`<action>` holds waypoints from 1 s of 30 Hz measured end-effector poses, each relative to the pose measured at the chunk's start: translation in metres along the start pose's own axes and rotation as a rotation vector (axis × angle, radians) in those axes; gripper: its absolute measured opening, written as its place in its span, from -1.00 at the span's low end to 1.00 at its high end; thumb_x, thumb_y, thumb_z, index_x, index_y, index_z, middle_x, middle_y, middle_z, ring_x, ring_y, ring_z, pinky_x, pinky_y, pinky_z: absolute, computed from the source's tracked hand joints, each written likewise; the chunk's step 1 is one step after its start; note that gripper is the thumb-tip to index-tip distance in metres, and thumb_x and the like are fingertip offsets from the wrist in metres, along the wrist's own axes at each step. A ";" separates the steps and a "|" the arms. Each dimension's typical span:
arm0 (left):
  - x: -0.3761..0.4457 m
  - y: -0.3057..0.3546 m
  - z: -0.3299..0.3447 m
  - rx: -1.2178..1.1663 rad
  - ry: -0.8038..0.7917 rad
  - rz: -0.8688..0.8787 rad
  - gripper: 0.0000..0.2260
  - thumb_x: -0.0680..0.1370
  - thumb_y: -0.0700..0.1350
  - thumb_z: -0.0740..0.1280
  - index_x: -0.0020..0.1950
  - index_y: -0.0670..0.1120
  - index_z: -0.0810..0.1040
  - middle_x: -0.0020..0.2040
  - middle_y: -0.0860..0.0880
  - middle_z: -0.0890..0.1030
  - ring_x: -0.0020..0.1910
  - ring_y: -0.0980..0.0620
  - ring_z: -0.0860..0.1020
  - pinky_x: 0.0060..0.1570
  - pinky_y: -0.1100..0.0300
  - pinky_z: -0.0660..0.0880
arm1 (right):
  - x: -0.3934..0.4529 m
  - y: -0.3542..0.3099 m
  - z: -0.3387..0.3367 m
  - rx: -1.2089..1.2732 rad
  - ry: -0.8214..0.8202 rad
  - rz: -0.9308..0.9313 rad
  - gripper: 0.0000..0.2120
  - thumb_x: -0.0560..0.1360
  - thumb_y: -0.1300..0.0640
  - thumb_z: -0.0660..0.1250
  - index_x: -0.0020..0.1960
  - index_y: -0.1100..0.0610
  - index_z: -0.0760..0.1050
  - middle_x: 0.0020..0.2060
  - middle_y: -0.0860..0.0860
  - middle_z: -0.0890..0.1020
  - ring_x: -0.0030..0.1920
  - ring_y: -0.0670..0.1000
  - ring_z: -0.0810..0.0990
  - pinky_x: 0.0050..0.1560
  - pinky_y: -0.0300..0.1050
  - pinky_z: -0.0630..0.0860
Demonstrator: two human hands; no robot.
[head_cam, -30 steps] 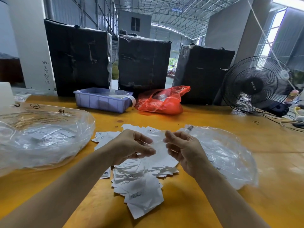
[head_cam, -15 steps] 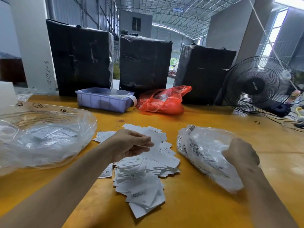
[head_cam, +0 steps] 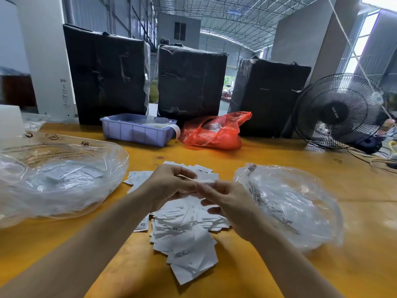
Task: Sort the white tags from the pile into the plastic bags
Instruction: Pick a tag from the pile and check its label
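A white tag (head_cam: 203, 180) is pinched between the left hand (head_cam: 169, 186) and right hand (head_cam: 227, 201), above the pile (head_cam: 184, 233).

Single view; no second view is supplied, so no overlap is recorded. The scene is seen from a head-worn wide-angle camera, placed above the near edge of the yellow table (head_cam: 268, 276) and directed forward and downward. The near field is filled by both forearms, entering from the lower corners; the left hand (head_cam: 169, 186) and right hand (head_cam: 232, 203) are framed close, at centre. The far table edge, three black-wrapped boxes (head_cam: 189, 82) and a fan (head_cam: 337, 110) are taken in beyond. Roof trusses are included at the top. Straight lines are bowed toward the frame edges.
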State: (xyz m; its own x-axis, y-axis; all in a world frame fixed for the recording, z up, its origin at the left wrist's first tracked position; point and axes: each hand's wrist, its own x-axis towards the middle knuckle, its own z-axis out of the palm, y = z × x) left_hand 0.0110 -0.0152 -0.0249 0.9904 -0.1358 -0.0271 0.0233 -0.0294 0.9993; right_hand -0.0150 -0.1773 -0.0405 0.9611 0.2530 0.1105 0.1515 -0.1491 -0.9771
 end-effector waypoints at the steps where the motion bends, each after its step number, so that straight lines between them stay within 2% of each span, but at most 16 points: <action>1: 0.000 0.000 0.000 0.006 -0.012 0.002 -0.80 0.34 -0.36 0.48 -0.12 -0.19 0.56 -0.35 -0.08 0.63 -0.31 0.01 0.61 -0.15 0.20 0.51 | 0.001 0.002 -0.001 0.050 0.028 0.007 -0.71 0.26 -0.09 0.41 -0.15 0.10 0.62 -0.28 -0.05 0.67 -0.27 -0.11 0.60 -0.26 -0.26 0.49; 6: 0.000 -0.001 -0.001 0.051 -0.059 -0.008 -0.76 0.33 -0.35 0.50 -0.08 -0.18 0.56 -0.39 -0.04 0.62 -0.39 0.09 0.57 -0.23 0.25 0.46 | 0.004 0.005 -0.004 0.164 0.084 0.002 -0.76 0.23 0.00 0.44 -0.20 0.15 0.64 -0.36 -0.02 0.65 -0.36 -0.13 0.57 -0.33 -0.28 0.47; 9: -0.003 0.000 -0.001 0.096 -0.154 -0.039 -0.63 0.19 -0.22 0.56 -0.04 -0.18 0.61 -0.33 -0.05 0.63 -0.34 0.09 0.58 -0.19 0.23 0.47 | 0.005 0.005 -0.004 0.126 0.111 -0.022 -0.72 0.21 -0.01 0.44 -0.22 0.18 0.62 -0.41 -0.02 0.63 -0.39 -0.13 0.55 -0.32 -0.26 0.47; 11: -0.004 -0.001 0.001 0.069 -0.201 -0.041 -0.59 0.14 -0.14 0.55 -0.05 -0.19 0.65 -0.32 -0.06 0.63 -0.35 0.10 0.56 -0.27 0.27 0.47 | 0.006 0.006 -0.005 0.134 0.109 -0.039 -0.70 0.23 -0.01 0.43 -0.22 0.22 0.62 -0.43 0.00 0.62 -0.40 -0.10 0.55 -0.34 -0.26 0.48; 13: -0.002 -0.003 0.003 0.030 -0.161 -0.027 -0.67 0.15 -0.11 0.54 -0.14 -0.18 0.67 -0.39 -0.04 0.59 -0.42 0.12 0.51 -0.38 0.32 0.43 | 0.008 0.008 -0.010 0.157 0.143 -0.044 -0.73 0.34 0.03 0.41 -0.20 0.26 0.60 -0.40 0.05 0.63 -0.38 -0.05 0.58 -0.33 -0.25 0.54; 14: -0.001 -0.004 0.003 0.011 -0.120 -0.023 -0.75 0.15 -0.11 0.54 -0.22 -0.15 0.68 -0.41 -0.03 0.57 -0.44 0.12 0.49 -0.40 0.33 0.43 | 0.010 0.010 -0.014 0.077 0.194 -0.069 -0.75 0.42 0.06 0.39 -0.18 0.28 0.59 -0.38 0.08 0.62 -0.35 -0.01 0.59 -0.33 -0.24 0.56; 16: 0.001 -0.006 0.000 -0.013 -0.053 -0.023 -0.84 0.15 -0.12 0.54 -0.34 -0.12 0.67 -0.43 -0.04 0.56 -0.44 0.10 0.47 -0.39 0.31 0.42 | 0.016 0.020 -0.026 -0.436 0.306 -0.135 -0.77 0.51 0.10 0.35 -0.14 0.29 0.56 -0.38 0.02 0.56 -0.32 0.00 0.55 -0.32 -0.26 0.50; 17: 0.002 -0.006 -0.002 -0.016 -0.037 -0.028 -0.85 0.16 -0.13 0.54 -0.34 -0.12 0.66 -0.43 -0.04 0.56 -0.45 0.10 0.47 -0.40 0.31 0.42 | 0.018 0.025 -0.029 -0.709 0.307 -0.147 -0.76 0.52 0.08 0.35 -0.13 0.28 0.55 -0.37 0.00 0.53 -0.30 -0.01 0.50 -0.31 -0.25 0.42; 19: 0.003 -0.007 -0.005 -0.002 -0.012 -0.042 -0.87 0.23 -0.22 0.54 -0.29 -0.13 0.64 -0.43 -0.01 0.58 -0.47 0.13 0.49 -0.45 0.36 0.43 | 0.021 0.034 -0.031 -0.995 0.223 -0.073 -0.69 0.48 -0.02 0.39 -0.02 0.24 0.56 -0.22 0.05 0.57 -0.17 0.04 0.51 -0.23 -0.19 0.33; 21: 0.005 -0.009 -0.006 0.020 0.017 -0.052 -0.88 0.31 -0.31 0.52 -0.26 -0.14 0.64 -0.41 -0.01 0.60 -0.43 0.12 0.49 -0.48 0.39 0.41 | 0.023 0.041 -0.030 -1.031 0.154 0.025 -0.54 0.40 -0.09 0.44 0.11 0.24 0.55 -0.02 0.07 0.61 0.00 0.06 0.56 -0.07 -0.18 0.43; 23: 0.005 -0.010 -0.006 0.027 0.028 -0.054 -0.87 0.33 -0.35 0.50 -0.26 -0.15 0.64 -0.38 -0.03 0.61 -0.38 0.07 0.46 -0.46 0.37 0.37 | 0.024 0.042 -0.029 -1.037 0.143 0.055 -0.48 0.35 -0.12 0.48 0.12 0.24 0.55 0.02 0.11 0.62 0.01 0.07 0.57 0.02 -0.10 0.49; 26: 0.006 -0.010 -0.005 0.058 0.040 -0.051 -0.86 0.33 -0.35 0.51 -0.24 -0.15 0.64 -0.41 0.00 0.61 -0.40 0.10 0.47 -0.42 0.34 0.35 | 0.023 0.041 -0.031 -1.013 0.129 0.033 -0.44 0.33 -0.12 0.50 0.22 0.14 0.52 0.11 0.06 0.55 0.11 0.04 0.52 0.08 -0.16 0.41; 28: 0.006 -0.011 -0.004 0.071 0.043 -0.045 -0.87 0.33 -0.34 0.51 -0.24 -0.15 0.64 -0.42 0.01 0.60 -0.44 0.13 0.47 -0.40 0.33 0.35 | 0.022 0.037 -0.031 -1.007 0.087 0.008 -0.50 0.36 -0.08 0.48 0.23 0.08 0.51 0.13 0.02 0.47 0.12 0.01 0.49 0.11 -0.15 0.40; 30: 0.006 -0.011 -0.004 0.081 0.045 -0.042 -0.87 0.33 -0.34 0.51 -0.24 -0.15 0.64 -0.42 0.01 0.60 -0.47 0.16 0.48 -0.40 0.33 0.36 | 0.018 0.032 -0.029 -1.077 -0.003 -0.034 -0.70 0.41 -0.01 0.41 0.10 0.06 0.57 0.02 -0.02 0.46 0.00 -0.03 0.48 0.00 -0.14 0.43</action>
State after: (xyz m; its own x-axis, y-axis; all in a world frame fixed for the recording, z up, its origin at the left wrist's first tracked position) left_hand 0.0176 -0.0116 -0.0362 0.9939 -0.0880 -0.0661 0.0558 -0.1149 0.9918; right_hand 0.0135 -0.2050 -0.0646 0.9522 0.2752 0.1323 0.3031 -0.9045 -0.3000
